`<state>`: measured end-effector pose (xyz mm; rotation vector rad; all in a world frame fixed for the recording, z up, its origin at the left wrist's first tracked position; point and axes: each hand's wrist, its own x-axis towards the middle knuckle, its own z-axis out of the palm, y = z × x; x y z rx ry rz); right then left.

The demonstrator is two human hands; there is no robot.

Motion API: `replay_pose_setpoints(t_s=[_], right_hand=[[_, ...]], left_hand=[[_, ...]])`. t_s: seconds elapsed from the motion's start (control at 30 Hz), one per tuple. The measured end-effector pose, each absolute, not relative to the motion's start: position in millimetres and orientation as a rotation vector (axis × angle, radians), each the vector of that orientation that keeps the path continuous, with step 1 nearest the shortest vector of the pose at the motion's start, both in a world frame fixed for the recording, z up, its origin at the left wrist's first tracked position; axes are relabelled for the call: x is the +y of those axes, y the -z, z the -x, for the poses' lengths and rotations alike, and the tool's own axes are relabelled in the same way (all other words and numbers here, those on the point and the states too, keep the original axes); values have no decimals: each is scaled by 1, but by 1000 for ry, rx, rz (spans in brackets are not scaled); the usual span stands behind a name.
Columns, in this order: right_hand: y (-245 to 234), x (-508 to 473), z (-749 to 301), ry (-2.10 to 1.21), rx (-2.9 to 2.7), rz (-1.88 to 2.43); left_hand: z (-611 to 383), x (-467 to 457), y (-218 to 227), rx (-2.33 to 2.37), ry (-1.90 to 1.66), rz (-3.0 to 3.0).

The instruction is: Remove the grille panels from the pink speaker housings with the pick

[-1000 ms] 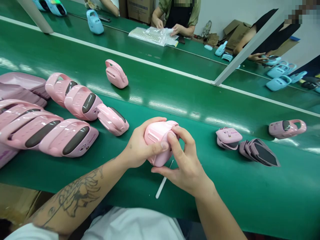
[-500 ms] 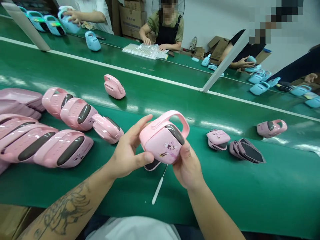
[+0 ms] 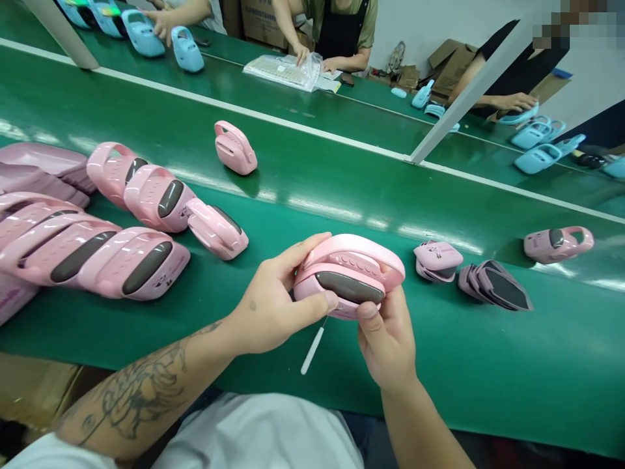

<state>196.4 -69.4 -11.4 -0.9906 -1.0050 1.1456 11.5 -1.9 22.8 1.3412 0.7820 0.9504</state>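
Between both hands I hold a pink plastic casing with a carry handle [image 3: 349,285], its dark oval window facing up toward me. My left hand [image 3: 283,293] grips its left end, thumb across the front below the window. My right hand [image 3: 389,332] holds the right end, thumb pressed at the lower front edge. On the green table beneath lies a white-handled thin tool [image 3: 312,352], its tip partly hidden by the casing. To the right sit a small stack of pink printed panels [image 3: 438,260] and a stack of dark-faced panels [image 3: 495,284].
Several pink casings [image 3: 134,264] crowd the left, beside stacked pale pink shells [image 3: 43,163]. Single pink casings stand farther back [image 3: 236,148] and at far right [image 3: 559,244]. Beyond a white rail [image 3: 244,117], other people handle blue casings [image 3: 141,34] and a plastic-wrapped pack [image 3: 283,70].
The casing in my hands has turned, so its window and handle top now face me instead of the printed side. My view has shifted slightly; across the table a person's hand has moved.
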Motion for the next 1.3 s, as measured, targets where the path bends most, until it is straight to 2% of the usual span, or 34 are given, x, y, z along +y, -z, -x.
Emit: replay_pose_setpoints(t_s=[0.47,0.83,1.0,1.3], right_hand=[[13,-86,-198,-1231,-890,1039],[12,-106,-189,-1093,-872,1069],[15,-120,-188,-936,-935,1264],[12,-126,-198,-1054,-1032,1269]], left_hand=[[-10,-21,-20,802,-961,-1215],[2,-37,-9,740,-986,-1263],[3,-51,-8,747,-911,-1086],[13,-55,-6,731,-879,-1004]])
